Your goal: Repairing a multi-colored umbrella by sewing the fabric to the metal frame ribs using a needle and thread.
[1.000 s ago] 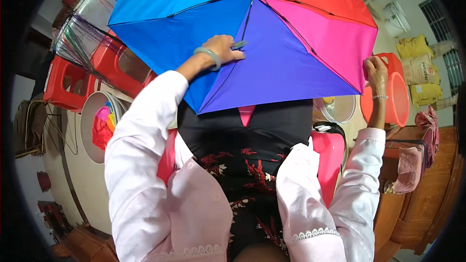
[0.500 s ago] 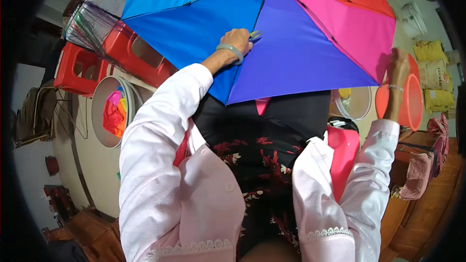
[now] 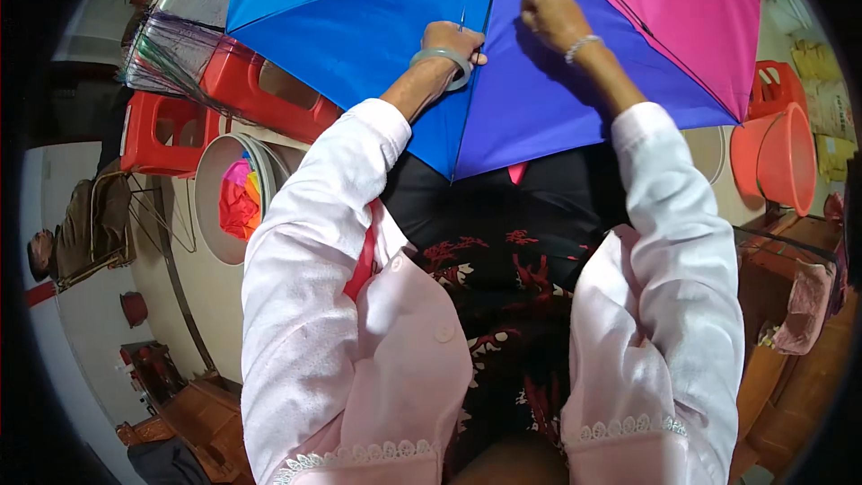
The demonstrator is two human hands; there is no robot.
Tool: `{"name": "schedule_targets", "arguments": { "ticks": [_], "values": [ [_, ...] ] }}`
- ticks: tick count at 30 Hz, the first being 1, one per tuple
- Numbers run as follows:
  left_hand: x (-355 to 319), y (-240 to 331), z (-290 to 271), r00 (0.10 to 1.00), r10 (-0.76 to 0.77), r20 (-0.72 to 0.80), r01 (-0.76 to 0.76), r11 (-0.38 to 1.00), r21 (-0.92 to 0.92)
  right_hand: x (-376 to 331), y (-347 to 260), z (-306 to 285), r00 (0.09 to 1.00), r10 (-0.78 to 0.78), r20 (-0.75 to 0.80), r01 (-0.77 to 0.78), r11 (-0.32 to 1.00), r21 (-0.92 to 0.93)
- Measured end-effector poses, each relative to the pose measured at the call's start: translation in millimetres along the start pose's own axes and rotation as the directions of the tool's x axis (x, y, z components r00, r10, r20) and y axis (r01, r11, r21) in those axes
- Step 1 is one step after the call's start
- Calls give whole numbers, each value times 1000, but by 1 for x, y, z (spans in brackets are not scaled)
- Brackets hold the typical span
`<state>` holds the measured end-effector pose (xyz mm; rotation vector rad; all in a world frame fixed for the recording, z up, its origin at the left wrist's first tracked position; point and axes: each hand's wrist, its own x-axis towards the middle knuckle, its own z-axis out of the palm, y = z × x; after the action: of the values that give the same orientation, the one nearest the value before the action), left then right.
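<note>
An open multicolored umbrella (image 3: 557, 90) lies across my lap, its inner side with the dark ribs facing up. My left hand (image 3: 449, 47), with a pale bangle at the wrist, is closed beside the rib between the blue and purple panels. A small thin pointed tool (image 3: 462, 18) sticks up from its fingers; most of it is hidden in the grip. Over the purple panel, my right hand (image 3: 555, 20) is raised with fingers curled together. Whatever it may hold is too small to make out.
Left of me, a pale bucket (image 3: 208, 207) holds bright folded fabric. Red plastic stools (image 3: 171, 135) stand behind it, with a clear bag of thin strands (image 3: 184, 27) above. An orange-red tub (image 3: 790, 160) and yellow sacks (image 3: 835, 157) are on the right. A person (image 3: 85, 224) sits far left.
My right hand has come from the umbrella's right edge in to the purple panel, beside my left hand. The left hand stays by the rib, slightly higher. The view has shifted a little.
</note>
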<state>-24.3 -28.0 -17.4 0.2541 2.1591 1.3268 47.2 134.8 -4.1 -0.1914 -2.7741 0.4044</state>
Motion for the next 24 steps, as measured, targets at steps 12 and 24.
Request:
{"name": "schedule_targets", "arguments": {
  "ticks": [12, 24],
  "values": [
    [-1, 5, -2, 991, -125, 46, 132, 966, -222, -11, -42, 34, 972, 174, 159, -182, 983, 35],
    [10, 2, 0, 977, -173, 122, 202, 934, -294, -14, -35, 53, 985, 156, 73, -169, 960, 223]
  ]
}}
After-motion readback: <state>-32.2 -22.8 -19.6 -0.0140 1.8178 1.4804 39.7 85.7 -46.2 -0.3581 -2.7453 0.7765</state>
